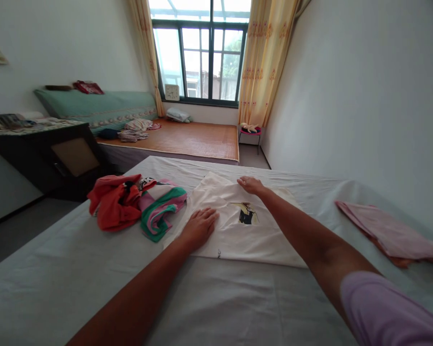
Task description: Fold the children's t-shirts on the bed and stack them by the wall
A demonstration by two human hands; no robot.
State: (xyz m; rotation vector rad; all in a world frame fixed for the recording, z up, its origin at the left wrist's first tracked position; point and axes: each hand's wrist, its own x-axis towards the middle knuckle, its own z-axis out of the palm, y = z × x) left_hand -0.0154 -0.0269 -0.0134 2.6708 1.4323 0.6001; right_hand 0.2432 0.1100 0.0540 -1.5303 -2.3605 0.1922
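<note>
Matt white cloth shirt (pixel 234 230) lies on a smooth, creased cotton-like bedsheet (pixel 94 278)

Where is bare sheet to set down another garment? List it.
Free: the near sheet in front of the white shirt, and the strip between it and the pink cloth. Crowded: left, where the red and striped clothes lie beside the left hand.

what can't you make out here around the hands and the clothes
Head view only:
- White shirt: its print is partly covered by the right forearm, and the left hand hides its near-left edge.
- Right hand: fingertips too small to show any pinch.
- Pink cloth: cut off by the right edge.
- Red garment: bunched, shape unclear.
</note>
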